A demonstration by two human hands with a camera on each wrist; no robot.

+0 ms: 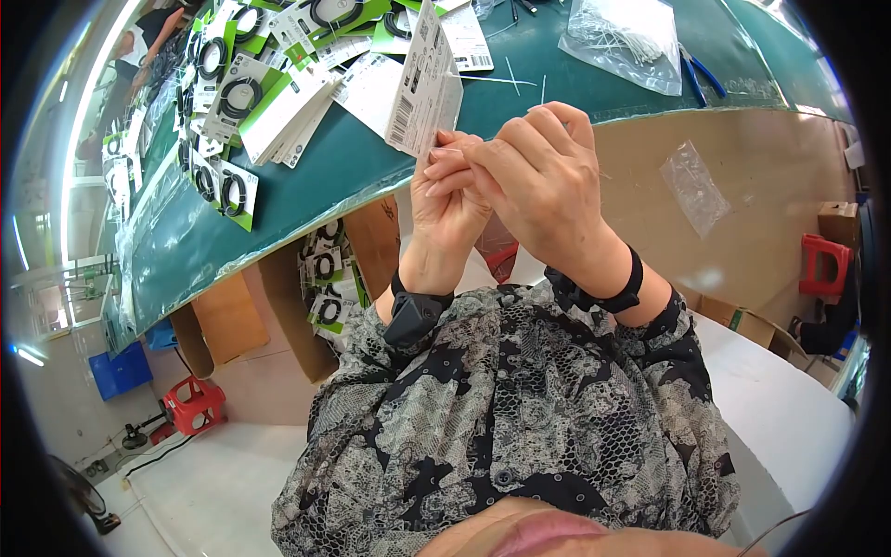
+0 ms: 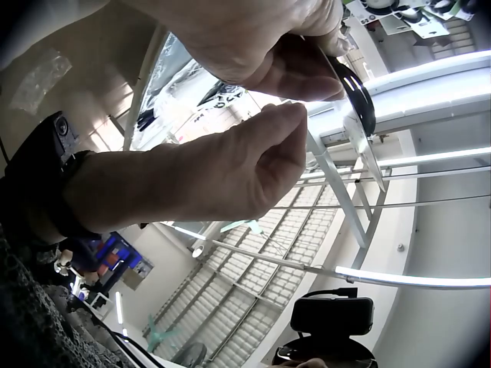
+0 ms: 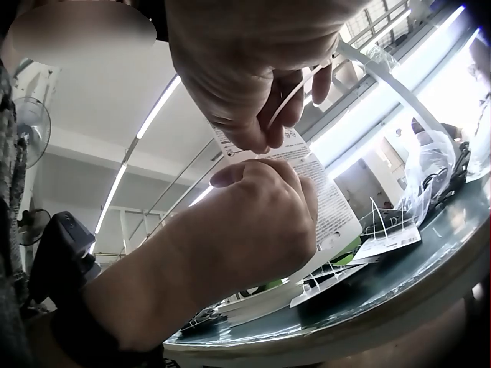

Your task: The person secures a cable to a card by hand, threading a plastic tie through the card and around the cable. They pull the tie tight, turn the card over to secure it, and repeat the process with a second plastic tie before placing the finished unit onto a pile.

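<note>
At the far left, carded cables [image 1: 239, 102] are being seen heaped on the green desk [image 1: 288, 200], with a stack of cards [image 1: 295, 121] lying fanned beside them; if it is being knocked by a sleeve, a slide could be starting. Next along, the raised card [image 1: 427, 97] is being held over the desk's near edge by the left grip [image 1: 450, 209], fingers curled at its lower end; a bend is being risked should the squeeze be growing too hard. Just to the right, a thin white strip [image 3: 291, 96] is being pinched by the narrow right grip [image 1: 548, 176]; with something so slim, a slip is probably being invited by any uneven pull. Farther right, a bag of white strips [image 1: 622, 37] and blue-handled cutters [image 1: 698, 74] are lying well apart from the work.

Now the views: from the head, the card's barcode side is being shown; by the left wrist camera, a black cable [image 2: 357, 96] is being caught at the card, nearly edge-on; by the right wrist camera, the strip's curve between the fingers is being revealed. Whether it is being threaded through the card cannot be told.
</note>
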